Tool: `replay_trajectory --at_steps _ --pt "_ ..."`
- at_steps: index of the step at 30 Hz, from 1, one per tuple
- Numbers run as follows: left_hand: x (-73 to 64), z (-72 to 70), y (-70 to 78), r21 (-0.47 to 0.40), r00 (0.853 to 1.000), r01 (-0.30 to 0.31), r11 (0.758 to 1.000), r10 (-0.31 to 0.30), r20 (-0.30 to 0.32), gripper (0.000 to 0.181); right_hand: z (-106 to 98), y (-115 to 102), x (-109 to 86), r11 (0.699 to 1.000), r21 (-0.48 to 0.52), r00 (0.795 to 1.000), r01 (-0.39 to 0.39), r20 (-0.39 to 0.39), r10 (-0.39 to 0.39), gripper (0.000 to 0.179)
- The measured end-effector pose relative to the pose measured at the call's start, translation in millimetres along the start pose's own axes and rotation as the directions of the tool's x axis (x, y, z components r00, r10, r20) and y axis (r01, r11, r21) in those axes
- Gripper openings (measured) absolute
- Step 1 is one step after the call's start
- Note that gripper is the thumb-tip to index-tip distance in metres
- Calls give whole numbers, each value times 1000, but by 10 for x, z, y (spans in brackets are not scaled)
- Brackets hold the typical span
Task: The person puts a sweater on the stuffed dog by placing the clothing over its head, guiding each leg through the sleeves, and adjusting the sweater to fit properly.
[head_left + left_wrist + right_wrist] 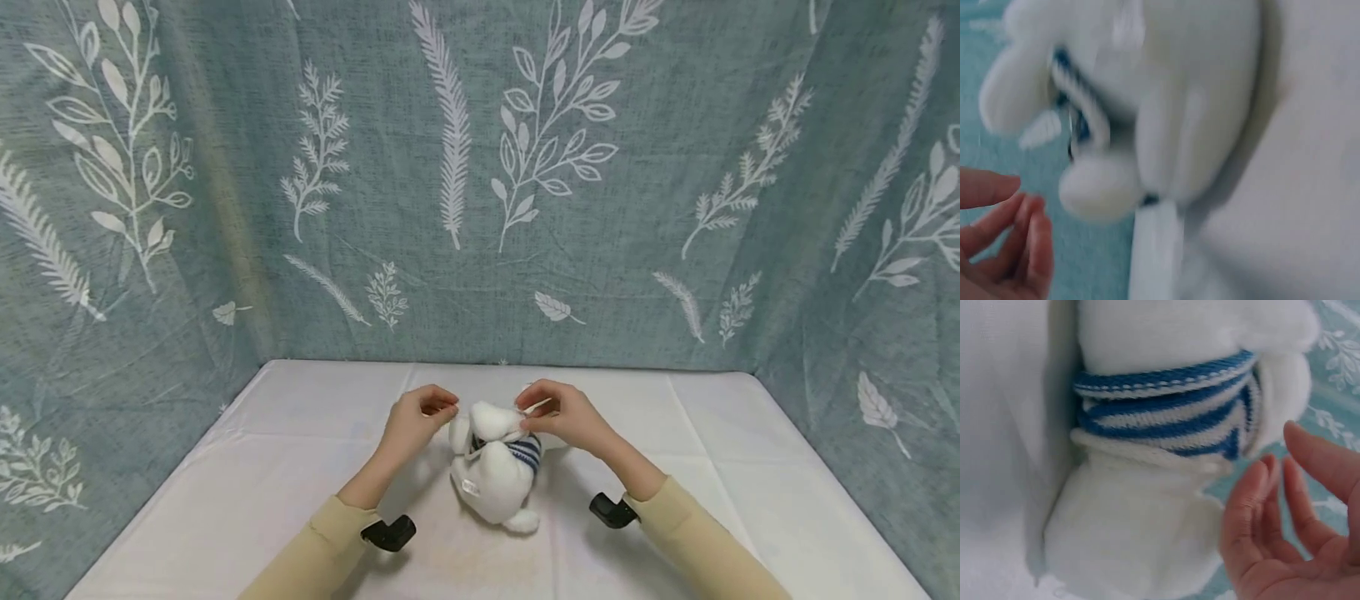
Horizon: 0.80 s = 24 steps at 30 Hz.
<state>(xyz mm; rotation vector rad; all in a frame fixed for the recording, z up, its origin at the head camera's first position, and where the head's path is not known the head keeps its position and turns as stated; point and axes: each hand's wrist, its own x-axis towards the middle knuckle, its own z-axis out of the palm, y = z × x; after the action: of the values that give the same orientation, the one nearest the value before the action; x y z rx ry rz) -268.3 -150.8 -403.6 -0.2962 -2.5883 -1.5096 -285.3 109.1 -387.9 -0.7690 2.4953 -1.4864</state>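
A white plush toy (501,482) lies on the table in the middle of the head view. It wears a blue-and-white striped knit sweater (1166,422), seen large in the right wrist view. My left hand (417,421) is beside the toy's left side, thumb and fingertips close together with nothing between them. A gap shows between that hand and the toy in the left wrist view. On the other side, my right hand (567,415) has its fingertips right at the toy near the sweater's edge. Its thumb and fingers stand apart in the right wrist view.
The toy lies on a table (300,450) covered with a white cloth. A blue-green curtain (375,167) with white leaf prints encloses the back and both sides. Each wrist wears a black camera mount, the left one (390,533) and the right one (613,510).
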Motion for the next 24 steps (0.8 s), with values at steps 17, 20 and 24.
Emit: replay_trajectory --at_steps 17,20,24 --pt "97 164 -345 -308 892 310 899 -163 422 49 -60 -143 -242 942 97 947 -321 61 317 36" --pt "69 221 -286 -305 921 301 903 -193 338 48 -61 -149 -257 932 110 939 -344 63 339 39" --pt "36 268 -186 -264 956 264 928 -213 203 43 -71 -132 -268 931 135 941 -338 81 330 49"
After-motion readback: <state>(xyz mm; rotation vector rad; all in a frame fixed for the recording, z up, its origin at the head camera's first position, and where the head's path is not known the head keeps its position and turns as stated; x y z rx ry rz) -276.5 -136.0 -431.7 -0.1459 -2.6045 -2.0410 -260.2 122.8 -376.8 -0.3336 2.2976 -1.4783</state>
